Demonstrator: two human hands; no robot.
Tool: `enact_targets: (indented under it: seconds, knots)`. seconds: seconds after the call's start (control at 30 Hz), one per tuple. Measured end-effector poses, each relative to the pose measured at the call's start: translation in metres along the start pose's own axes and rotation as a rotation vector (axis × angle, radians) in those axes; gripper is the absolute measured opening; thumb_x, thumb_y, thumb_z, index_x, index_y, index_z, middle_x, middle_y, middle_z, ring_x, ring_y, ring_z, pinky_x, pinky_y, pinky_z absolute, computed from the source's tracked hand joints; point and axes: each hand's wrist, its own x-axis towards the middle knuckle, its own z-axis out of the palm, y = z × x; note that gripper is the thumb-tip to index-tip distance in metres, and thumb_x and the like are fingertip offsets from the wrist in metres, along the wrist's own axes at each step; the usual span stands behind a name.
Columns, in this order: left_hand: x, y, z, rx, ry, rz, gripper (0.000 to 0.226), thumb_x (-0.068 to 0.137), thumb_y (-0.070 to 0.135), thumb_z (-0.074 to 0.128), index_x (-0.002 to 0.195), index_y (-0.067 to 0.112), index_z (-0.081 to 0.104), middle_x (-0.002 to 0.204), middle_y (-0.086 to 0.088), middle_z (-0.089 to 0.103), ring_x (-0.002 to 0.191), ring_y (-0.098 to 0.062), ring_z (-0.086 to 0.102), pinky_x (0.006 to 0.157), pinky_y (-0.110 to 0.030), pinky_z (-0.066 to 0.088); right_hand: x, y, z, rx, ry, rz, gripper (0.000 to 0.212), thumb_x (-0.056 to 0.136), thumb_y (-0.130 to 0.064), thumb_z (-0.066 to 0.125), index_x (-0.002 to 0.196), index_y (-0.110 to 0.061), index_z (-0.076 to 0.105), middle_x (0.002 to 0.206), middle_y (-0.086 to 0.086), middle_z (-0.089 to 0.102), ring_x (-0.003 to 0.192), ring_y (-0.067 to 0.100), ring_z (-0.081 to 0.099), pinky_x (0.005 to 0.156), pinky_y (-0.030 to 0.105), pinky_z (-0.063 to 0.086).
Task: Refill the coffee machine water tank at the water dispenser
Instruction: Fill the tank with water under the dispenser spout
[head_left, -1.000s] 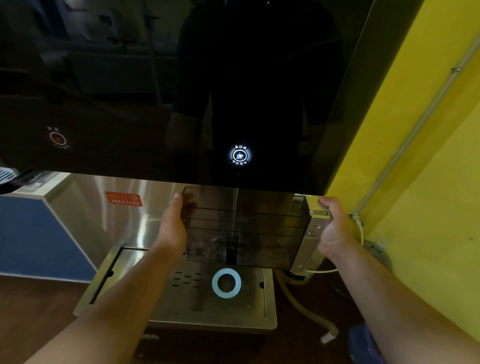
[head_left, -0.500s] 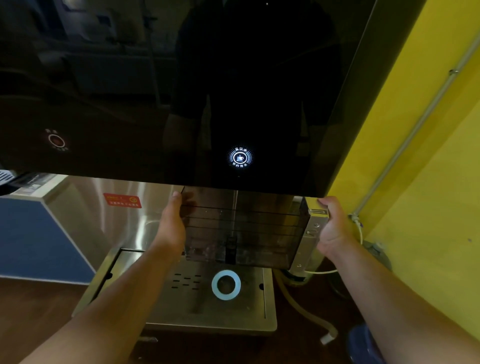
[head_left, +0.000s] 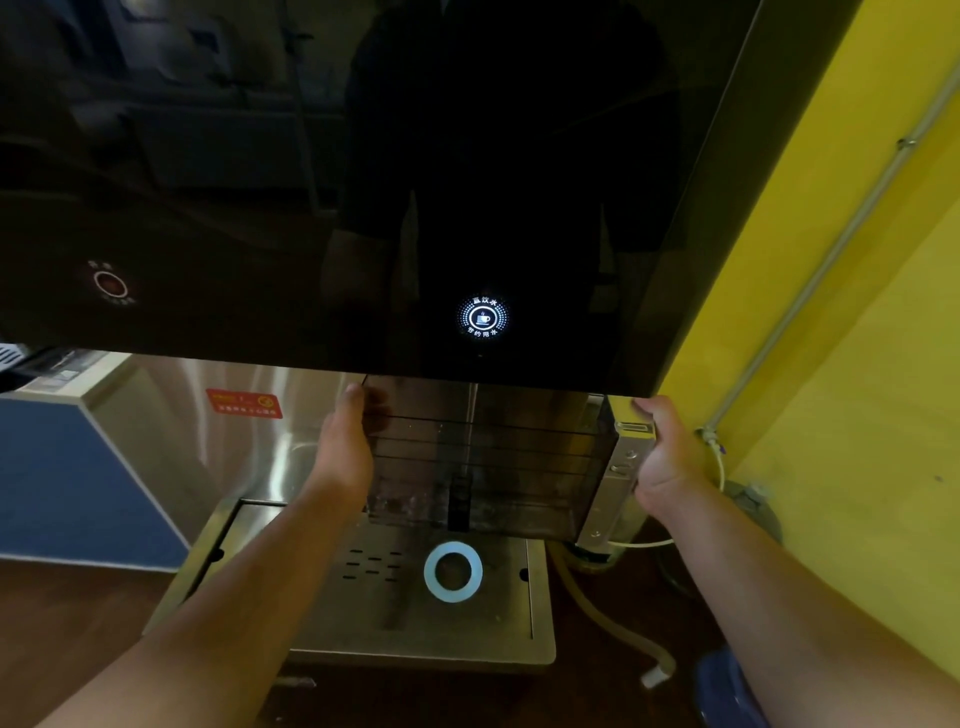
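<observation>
I hold a smoky transparent water tank (head_left: 519, 467) with a silver end piece under the black glass front of the water dispenser (head_left: 363, 182). My left hand (head_left: 345, 447) presses flat against the tank's left side. My right hand (head_left: 667, 457) grips the silver right end. The tank hangs above the steel drip tray (head_left: 374, 623), over a glowing white ring (head_left: 453, 571). A thin stream of water falls into the tank near its middle, and a little water lies at the bottom. A lit blue cup button (head_left: 482, 317) glows on the panel above.
A dim red button (head_left: 110, 283) sits on the panel's left. A red warning sticker (head_left: 244, 402) is on the steel back wall. A yellow wall (head_left: 857, 364) with a grey pipe stands at right. Hoses (head_left: 613, 623) run on the floor beside the tray; a blue cabinet (head_left: 67, 478) stands at left.
The tank has risen slightly toward the panel's lower edge, with both hands still on it. Little else differs.
</observation>
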Motion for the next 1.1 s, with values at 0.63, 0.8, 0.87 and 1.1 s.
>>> enact_targets:
  seconds: [0.63,0.8,0.87,1.1]
  knots:
    - [0.008,-0.009,0.004,-0.02,0.02,0.03,0.036,0.101,0.039,0.031,0.098,0.022,0.063,0.111,-0.015,0.065,0.1,-0.024,0.06,0.09,-0.037,0.043,-0.007,-0.012,0.006,0.086,0.004,0.008,0.069,0.097,-0.029,0.038,0.033,-0.017,0.06,0.039,-0.004,0.056,0.037,0.009,0.057,0.06,0.03,0.039]
    - [0.009,-0.01,0.005,-0.018,0.02,0.037,0.037,0.102,0.038,0.03,0.099,0.021,0.063,0.106,-0.012,0.065,0.099,-0.023,0.06,0.089,-0.037,0.043,-0.011,-0.016,0.007,0.088,-0.008,-0.004,0.069,0.097,-0.027,0.038,0.033,-0.016,0.061,0.04,-0.004,0.057,0.038,0.008,0.058,0.059,0.03,0.039]
    - [0.009,-0.009,0.006,-0.014,0.025,0.046,0.036,0.102,0.036,0.03,0.096,0.022,0.063,0.104,-0.011,0.066,0.098,-0.023,0.06,0.09,-0.037,0.043,-0.011,-0.017,0.007,0.106,-0.008,0.003,0.071,0.098,-0.026,0.037,0.031,-0.016,0.059,0.038,-0.005,0.055,0.036,0.008,0.056,0.057,0.03,0.038]
    - [0.008,-0.006,0.008,-0.019,0.02,0.062,0.035,0.102,0.032,0.031,0.092,0.022,0.063,0.097,-0.007,0.066,0.095,-0.022,0.059,0.087,-0.036,0.041,-0.01,-0.017,0.007,0.101,-0.022,-0.013,0.07,0.098,-0.028,0.035,0.033,-0.019,0.058,0.039,-0.007,0.054,0.036,0.008,0.054,0.058,0.03,0.037]
